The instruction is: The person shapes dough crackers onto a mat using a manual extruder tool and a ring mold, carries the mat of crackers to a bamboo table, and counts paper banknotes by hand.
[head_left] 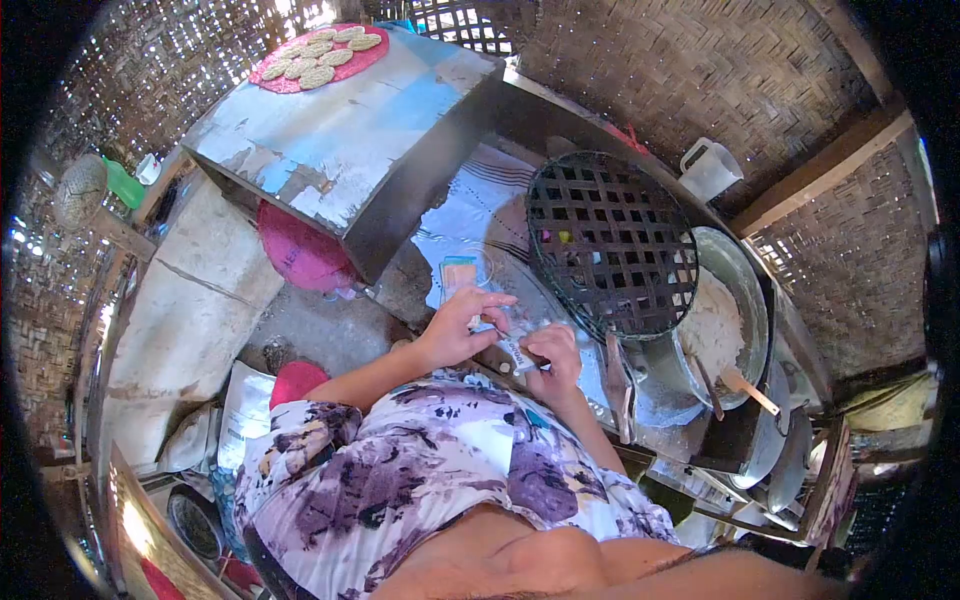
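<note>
A small white packet with dark printed lettering (516,354) is held between my hands, above a low surface in front of my torso. My right hand (552,358) grips its right end, fingers curled over it. At the other end, my left hand (466,326) pinches the packet's edge with thumb and fingertips, its index finger stretched outward. Just beyond my left hand lies an orange and teal packet (458,274) on a blue-white patterned sheet (462,220). What is inside the small packet cannot be seen.
Right of my hands are a dark round lattice tray (610,245) and a large basin of pale mixture (718,318) with a wooden spatula (750,390). A plastic jug (712,170) stands behind. Far left, a worn table (330,140) bears flat round pieces on a pink mat (345,70).
</note>
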The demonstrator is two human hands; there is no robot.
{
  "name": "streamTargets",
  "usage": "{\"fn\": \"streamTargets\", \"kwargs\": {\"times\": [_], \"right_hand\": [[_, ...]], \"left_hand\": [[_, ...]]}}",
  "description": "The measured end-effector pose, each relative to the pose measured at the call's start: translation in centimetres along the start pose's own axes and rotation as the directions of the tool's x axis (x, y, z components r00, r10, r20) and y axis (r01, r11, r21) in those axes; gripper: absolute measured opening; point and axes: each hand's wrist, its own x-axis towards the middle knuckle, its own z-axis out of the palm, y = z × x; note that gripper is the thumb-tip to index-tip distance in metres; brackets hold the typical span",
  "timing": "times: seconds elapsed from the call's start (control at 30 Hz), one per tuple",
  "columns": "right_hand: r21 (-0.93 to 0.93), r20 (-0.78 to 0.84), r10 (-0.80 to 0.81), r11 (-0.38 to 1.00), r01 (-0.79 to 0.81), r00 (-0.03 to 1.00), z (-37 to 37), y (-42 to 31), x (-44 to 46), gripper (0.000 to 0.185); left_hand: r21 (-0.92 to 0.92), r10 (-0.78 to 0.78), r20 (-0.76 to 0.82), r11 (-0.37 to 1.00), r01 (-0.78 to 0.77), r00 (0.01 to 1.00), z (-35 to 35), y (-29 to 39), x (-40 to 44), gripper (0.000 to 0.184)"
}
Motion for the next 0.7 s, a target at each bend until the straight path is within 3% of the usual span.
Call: {"fn": "streamTargets", "kwargs": {"times": [0.23,0.7], "right_hand": [[-0.045,0.094,-0.114,0.992,0.119,0.989,-0.68,-0.58,0.67,0.037],[-0.047,0.041,-0.076,0.996,0.078,0.996,-0.58,-0.28,-0.29,0.044]], "left_hand": [[-0.009,0.073,0.014,0.997,-0.072,0.997,-0.11,-0.04,-0.09,0.052],[-0.061,0.073,0.136,0.996,-0.065,0.988,0.36,0.28,-0.21,0.052]]}}
